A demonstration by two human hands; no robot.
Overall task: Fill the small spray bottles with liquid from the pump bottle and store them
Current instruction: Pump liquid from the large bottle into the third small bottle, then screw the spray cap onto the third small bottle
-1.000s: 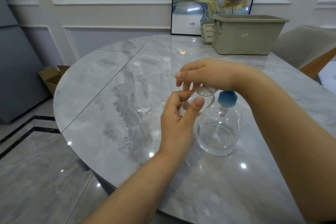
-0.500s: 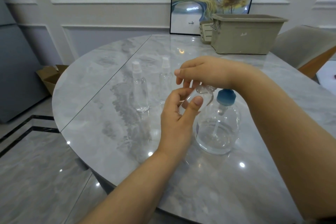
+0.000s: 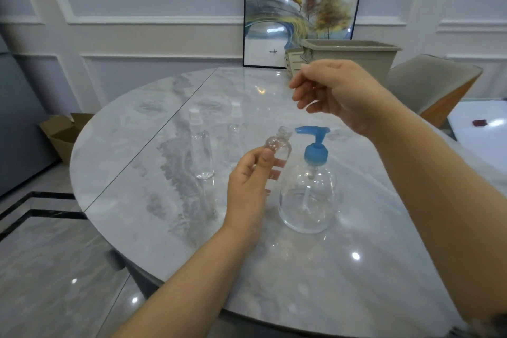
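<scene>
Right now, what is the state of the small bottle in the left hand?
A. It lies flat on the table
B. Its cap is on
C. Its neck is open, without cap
C: the small bottle in the left hand shows a bare threaded neck.

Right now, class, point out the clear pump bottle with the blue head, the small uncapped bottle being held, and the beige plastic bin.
pump bottle [image 3: 307, 200], head view, clear belly.
small uncapped bottle [image 3: 279, 145], head view, shoulder.
beige bin [image 3: 354, 50], head view, front wall.

No text, label, brand or number can be read anywhere.
</scene>
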